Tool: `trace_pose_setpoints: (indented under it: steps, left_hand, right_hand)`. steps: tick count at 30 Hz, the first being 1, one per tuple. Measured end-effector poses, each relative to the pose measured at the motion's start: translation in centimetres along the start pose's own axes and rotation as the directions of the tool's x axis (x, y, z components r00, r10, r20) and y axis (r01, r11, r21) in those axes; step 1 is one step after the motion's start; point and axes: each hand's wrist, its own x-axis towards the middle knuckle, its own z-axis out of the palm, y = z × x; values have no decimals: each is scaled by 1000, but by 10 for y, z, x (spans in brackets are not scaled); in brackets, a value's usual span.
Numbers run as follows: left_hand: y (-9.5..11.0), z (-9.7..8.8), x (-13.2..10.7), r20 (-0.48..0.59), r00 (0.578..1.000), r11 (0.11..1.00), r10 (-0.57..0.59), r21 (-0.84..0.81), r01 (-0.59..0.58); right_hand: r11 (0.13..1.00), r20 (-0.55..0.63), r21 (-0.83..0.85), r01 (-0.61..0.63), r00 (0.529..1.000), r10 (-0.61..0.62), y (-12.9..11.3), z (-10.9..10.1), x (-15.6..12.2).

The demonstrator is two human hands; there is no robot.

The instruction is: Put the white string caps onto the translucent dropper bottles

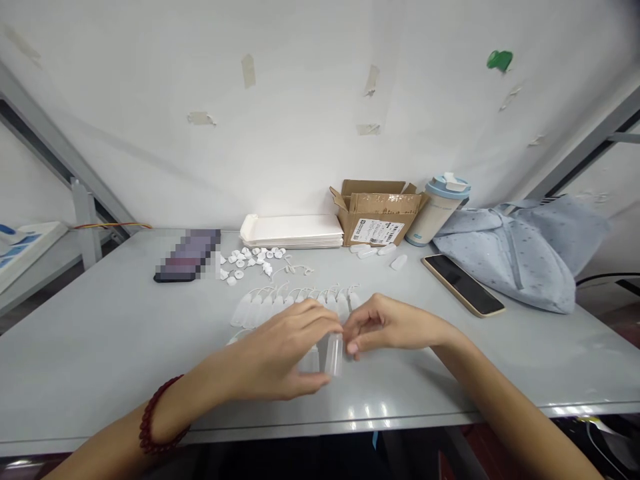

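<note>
A small translucent plastic tube stands between my hands near the table's front. My left hand spans it, fingertips at its top end and thumb by its lower end. Close to the tube's upper right side is my right hand, its fingers curled together; whatever they hold is hidden. Another translucent tube shows partly behind my left hand. Farther back lies a row of similar tubes with white strings at their tops, partly covered by my left hand.
White caps lie scattered behind the row, by a stack of white envelopes. An open cardboard box, a tumbler, loose translucent pieces, a phone and a blue cloth bag are rightward. A dark device lies left.
</note>
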Motion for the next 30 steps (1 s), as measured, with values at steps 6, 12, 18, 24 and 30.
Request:
trace_pose_setpoints:
  steps: [6, 12, 18, 24, 30]
  left_hand:
    - [8, 1, -1, 141, 990, 997, 6, -80, 6]
    - [5, 5, -1, 149, 989, 1000, 2, 22, -5]
    - [-1, 10, -1, 120, 993, 987, -12, 163, -8]
    - [-2, 12, -1, 127, 991, 975, -46, 219, 17]
    - [-2, 12, 1, 142, 988, 961, -63, 275, 22]
  right_hand:
    - [980, 284, -196, -13, 956, 70, -3, 2, -2]
    - [977, 299, -210, -23, 950, 87, 1, 4, 1]
    - [977, 282, -211, -24, 956, 84, 6, 5, 4]
    - [978, 241, -207, 2, 969, 49, 8, 7, 5]
    - [977, 246, -214, -5, 968, 59, 8, 8, 6]
